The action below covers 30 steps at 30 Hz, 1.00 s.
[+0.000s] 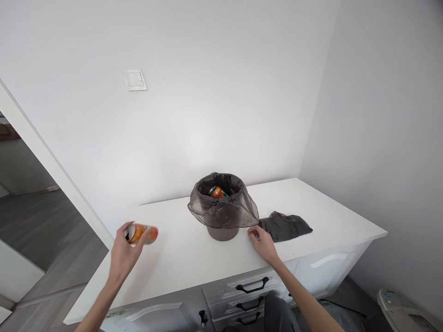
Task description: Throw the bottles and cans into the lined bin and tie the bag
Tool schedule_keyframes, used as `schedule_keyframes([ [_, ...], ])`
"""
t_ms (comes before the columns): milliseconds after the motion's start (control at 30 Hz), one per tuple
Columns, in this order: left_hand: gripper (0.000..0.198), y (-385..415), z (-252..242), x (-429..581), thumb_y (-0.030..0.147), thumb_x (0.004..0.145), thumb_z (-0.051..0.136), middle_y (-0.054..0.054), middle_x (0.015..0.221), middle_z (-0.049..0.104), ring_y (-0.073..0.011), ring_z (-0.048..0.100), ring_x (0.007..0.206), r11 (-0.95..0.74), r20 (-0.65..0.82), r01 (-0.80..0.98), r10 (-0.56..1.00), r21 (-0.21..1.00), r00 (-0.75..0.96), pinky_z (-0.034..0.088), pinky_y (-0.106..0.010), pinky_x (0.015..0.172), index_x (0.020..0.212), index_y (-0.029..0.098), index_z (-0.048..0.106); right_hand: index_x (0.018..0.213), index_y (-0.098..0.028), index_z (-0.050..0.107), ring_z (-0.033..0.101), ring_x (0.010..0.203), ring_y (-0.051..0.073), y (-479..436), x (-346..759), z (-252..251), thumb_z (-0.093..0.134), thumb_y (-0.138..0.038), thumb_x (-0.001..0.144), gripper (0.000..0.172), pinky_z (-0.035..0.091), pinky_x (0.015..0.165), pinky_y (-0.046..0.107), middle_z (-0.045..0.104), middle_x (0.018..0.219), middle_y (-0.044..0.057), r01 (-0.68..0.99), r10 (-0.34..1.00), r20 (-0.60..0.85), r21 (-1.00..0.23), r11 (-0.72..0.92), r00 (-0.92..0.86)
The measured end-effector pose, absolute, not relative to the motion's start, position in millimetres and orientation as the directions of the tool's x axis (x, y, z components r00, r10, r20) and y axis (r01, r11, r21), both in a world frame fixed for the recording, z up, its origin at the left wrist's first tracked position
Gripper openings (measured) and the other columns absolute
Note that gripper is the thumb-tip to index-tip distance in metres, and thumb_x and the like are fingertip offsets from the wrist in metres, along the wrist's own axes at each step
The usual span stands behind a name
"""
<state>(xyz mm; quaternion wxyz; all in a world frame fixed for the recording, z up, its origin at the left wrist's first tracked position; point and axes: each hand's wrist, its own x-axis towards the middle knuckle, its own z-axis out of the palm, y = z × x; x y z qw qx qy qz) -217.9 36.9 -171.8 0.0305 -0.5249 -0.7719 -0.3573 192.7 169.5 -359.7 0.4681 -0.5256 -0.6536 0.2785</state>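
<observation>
My left hand (125, 251) is wrapped around an orange drink can (140, 233), held tilted on its side above the left part of the white countertop (180, 258). A small brown trash bin (223, 234) stands near the middle, lined with a dark see-through garbage bag (224, 214) folded over its rim. Inside the bag lies another orange can (217, 192). Just below the bag's lower right edge is my right hand (261, 242), its fingers curled together. Whether they pinch the bag's edge is hard to make out.
A folded dark plastic bag (287, 227) lies right of the bin. Below the countertop are drawers with black handles (252, 286). A white wall with a light switch (135, 80) rises behind. At lower right stands a pale appliance (401, 306).
</observation>
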Motion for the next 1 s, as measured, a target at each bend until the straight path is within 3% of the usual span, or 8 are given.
schedule_keyframes([
  [100, 0.066, 61.8, -140.1, -164.3, 0.068, 0.093, 0.047, -0.011, 0.136, 0.059, -0.0266, 0.064, 0.115, 0.033, 0.502, 0.729, 0.703, 0.684, -0.503, 0.058, -0.038, 0.089, 0.145, 0.028, 0.037, 0.09, -0.024, 0.066, 0.07, 0.085, 0.026, 171.3, 193.6, -364.1, 0.047, -0.036, 0.088, 0.023, 0.052, 0.083, 0.038, 0.076, 0.093, 0.007, 0.437, 0.948, 0.317, -0.851, 0.291, -0.015],
  [167, 0.06, 83.1, -118.3, -126.3, 0.066, 0.097, 0.043, -0.011, 0.14, 0.057, -0.0243, 0.063, 0.119, -0.103, 0.548, 0.682, 0.687, 0.724, -0.478, 0.057, -0.036, 0.092, 0.143, 0.028, 0.04, 0.091, -0.024, 0.068, 0.071, 0.084, 0.026, 172.9, 195.0, -367.5, 0.048, -0.036, 0.088, 0.023, 0.053, 0.083, 0.038, 0.076, 0.093, 0.007, 0.436, 0.949, 0.316, -0.852, 0.291, -0.016],
  [367, 0.054, 135.3, -70.0, -46.8, 0.062, 0.088, 0.065, -0.009, 0.126, 0.065, -0.0236, 0.065, 0.114, -0.385, 0.627, 0.604, 0.736, 0.698, -0.255, 0.056, -0.036, 0.094, 0.125, 0.025, 0.054, 0.091, -0.024, 0.069, 0.071, 0.085, 0.025, 175.8, 198.0, -371.4, 0.05, -0.033, 0.087, 0.022, 0.054, 0.083, 0.037, 0.077, 0.095, 0.007, 0.417, 0.946, 0.323, -0.858, 0.3, -0.017],
  [600, 0.057, 179.8, -71.1, -16.4, 0.06, 0.086, 0.07, -0.011, 0.127, 0.067, -0.0252, 0.066, 0.113, -0.391, 0.561, 0.644, 0.825, 0.658, -0.073, 0.053, -0.04, 0.098, 0.126, 0.023, 0.054, 0.092, -0.024, 0.069, 0.072, 0.086, 0.025, 175.1, 197.2, -367.5, 0.049, -0.033, 0.088, 0.023, 0.054, 0.084, 0.037, 0.077, 0.095, 0.007, 0.409, 0.946, 0.323, -0.861, 0.303, -0.022],
  [733, 0.065, 199.0, -97.2, -19.7, 0.062, 0.093, 0.061, -0.017, 0.138, 0.062, -0.0295, 0.058, 0.131, -0.395, 0.529, 0.737, 0.847, 0.548, 0.06, 0.045, -0.044, 0.111, 0.139, 0.018, 0.049, 0.091, -0.024, 0.069, 0.072, 0.087, 0.025, 175.0, 197.2, -366.1, 0.048, -0.033, 0.088, 0.023, 0.053, 0.084, 0.037, 0.077, 0.095, 0.007, 0.407, 0.947, 0.319, -0.862, 0.301, -0.025],
  [800, 0.059, 197.0, -110.3, -29.0, 0.061, 0.098, 0.053, -0.016, 0.138, 0.061, -0.0288, 0.056, 0.134, -0.424, 0.573, 0.77, 0.814, 0.477, 0.093, 0.043, -0.045, 0.113, 0.139, 0.019, 0.05, 0.091, -0.024, 0.069, 0.072, 0.087, 0.025, 175.1, 197.1, -365.7, 0.048, -0.033, 0.087, 0.022, 0.053, 0.084, 0.037, 0.077, 0.095, 0.006, 0.404, 0.949, 0.313, -0.865, 0.297, -0.027],
  [900, 0.039, 179.8, -123.5, -45.5, 0.053, 0.103, 0.046, -0.011, 0.127, 0.069, -0.0256, 0.06, 0.125, -0.525, 0.641, 0.792, 0.731, 0.312, 0.232, 0.042, -0.044, 0.113, 0.122, 0.023, 0.061, 0.09, -0.024, 0.069, 0.071, 0.085, 0.025, 174.6, 196.5, -364.7, 0.048, -0.032, 0.086, 0.023, 0.053, 0.084, 0.038, 0.077, 0.093, 0.006, 0.406, 0.953, 0.301, -0.868, 0.286, -0.027],
  [1000, 0.028, 159.8, -129.9, -55.2, 0.049, 0.102, 0.053, -0.008, 0.116, 0.074, -0.0249, 0.063, 0.118, -0.663, 0.629, 0.736, 0.632, 0.137, 0.453, 0.043, -0.045, 0.11, 0.107, 0.024, 0.066, 0.089, -0.024, 0.071, 0.07, 0.084, 0.025, 173.1, 195.7, -361.4, 0.05, -0.031, 0.084, 0.022, 0.052, 0.083, 0.038, 0.077, 0.092, 0.006, 0.394, 0.956, 0.294, -0.877, 0.274, -0.012],
])
